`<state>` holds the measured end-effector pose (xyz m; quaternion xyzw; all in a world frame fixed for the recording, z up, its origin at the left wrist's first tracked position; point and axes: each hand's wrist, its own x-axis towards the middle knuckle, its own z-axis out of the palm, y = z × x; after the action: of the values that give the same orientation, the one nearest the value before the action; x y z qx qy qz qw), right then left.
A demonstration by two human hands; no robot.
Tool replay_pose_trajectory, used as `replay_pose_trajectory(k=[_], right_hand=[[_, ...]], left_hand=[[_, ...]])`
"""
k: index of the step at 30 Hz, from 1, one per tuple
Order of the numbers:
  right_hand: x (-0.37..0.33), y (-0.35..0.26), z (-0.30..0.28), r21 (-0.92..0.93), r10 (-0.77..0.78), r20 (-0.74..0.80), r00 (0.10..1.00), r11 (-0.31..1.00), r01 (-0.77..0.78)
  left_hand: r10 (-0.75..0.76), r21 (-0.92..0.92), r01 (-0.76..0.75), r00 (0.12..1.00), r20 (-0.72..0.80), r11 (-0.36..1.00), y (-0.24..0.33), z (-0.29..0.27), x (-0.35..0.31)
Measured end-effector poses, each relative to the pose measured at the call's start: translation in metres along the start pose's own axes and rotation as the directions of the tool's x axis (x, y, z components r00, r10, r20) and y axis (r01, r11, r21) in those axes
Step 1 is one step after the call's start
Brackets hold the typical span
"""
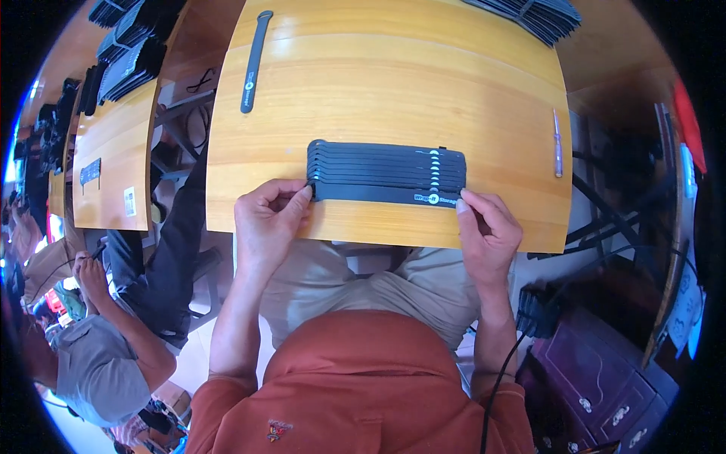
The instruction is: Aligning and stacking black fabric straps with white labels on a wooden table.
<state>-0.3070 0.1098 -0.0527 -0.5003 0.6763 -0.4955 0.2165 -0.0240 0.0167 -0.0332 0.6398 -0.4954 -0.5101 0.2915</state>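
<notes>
Several black storage straps [378,164] lie fanned in an overlapping row near the table's front edge, white print lined up toward their right ends. The nearest strap [370,194] shows its full printed face. Its left end is pinched between thumb and fingers of my left hand [274,216]. At the opposite end, my right hand [490,227] grips the strap's right tip the same way. My fingertips cover both tips. A single loose black strap [256,64] lies apart at the table's far left.
The wooden table [393,83] bears a screwdriver [557,144] at right and a bundle of dark straps [533,17] at the far edge. Left, another table [113,181] holds strap bundles [130,68]; a person [106,356] sits beside it. A dark red cabinet [597,378] stands lower right.
</notes>
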Motion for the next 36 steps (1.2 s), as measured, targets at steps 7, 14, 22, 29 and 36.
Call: replay_pose_trajectory(k=[7, 14, 22, 29, 36], right_hand=[[0.0007, -0.0012, 0.0011, -0.024, -0.03, -0.013, 0.999, 0.999, 0.029], [0.0002, 0.0023, 0.0033, -0.012, -0.03, -0.028, 0.999, 0.999, 0.03], [0.0018, -0.0014, 0.0029, -0.069, -0.016, -0.013, 1.0, 0.998, 0.015], [0.0034, -0.0045, 0.0036, -0.08, -0.001, -0.016, 1.0, 0.997, 0.0], [0.0044, -0.0032, 0.0036, -0.107, -0.009, -0.005, 1.0, 0.994, 0.009]], left_hand=[[-0.017, -0.004, 0.017, 1.0, -0.002, 1.0, 0.0019, -0.0005, -0.0005], [0.039, -0.001, -0.039, 0.999, 0.004, 0.999, -0.0025, -0.0006, 0.0011], [0.018, -0.027, -0.017, 1.0, 0.019, 0.999, 0.0022, -0.0003, -0.0004], [0.04, -0.008, -0.04, 0.999, 0.007, 0.999, 0.0026, 0.0012, -0.0013], [0.065, -0.022, -0.065, 0.998, 0.016, 0.998, -0.0029, 0.0003, 0.001]])
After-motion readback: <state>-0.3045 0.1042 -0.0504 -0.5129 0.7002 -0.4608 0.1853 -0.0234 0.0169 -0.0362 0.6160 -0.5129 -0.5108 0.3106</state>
